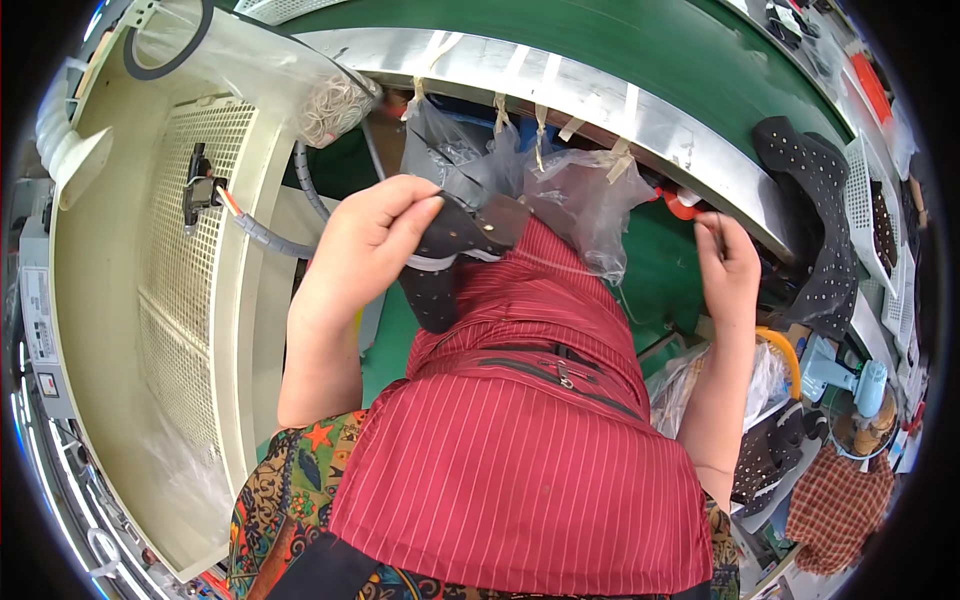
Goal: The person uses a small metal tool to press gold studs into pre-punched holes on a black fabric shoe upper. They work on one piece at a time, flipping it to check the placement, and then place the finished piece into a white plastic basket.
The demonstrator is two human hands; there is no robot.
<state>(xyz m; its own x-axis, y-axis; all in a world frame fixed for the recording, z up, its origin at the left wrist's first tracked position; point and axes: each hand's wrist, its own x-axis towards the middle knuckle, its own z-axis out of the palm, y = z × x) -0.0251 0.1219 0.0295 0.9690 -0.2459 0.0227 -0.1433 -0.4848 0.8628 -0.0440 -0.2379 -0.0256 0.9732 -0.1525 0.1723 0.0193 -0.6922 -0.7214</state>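
Head view, left hand pinched closed, holding black piece

Far, the worktop, plastic bags hanging along its near edge. Left, a cabinet with a mesh panel; between that and the left hand, a hose. Near, an apron; over its far end, a fabric piece in that hand. Right of the bags, the right hand. Farther right, a fabric length draped over the worktop's edge, then a basket; nearer, a desk fan and a cloth.
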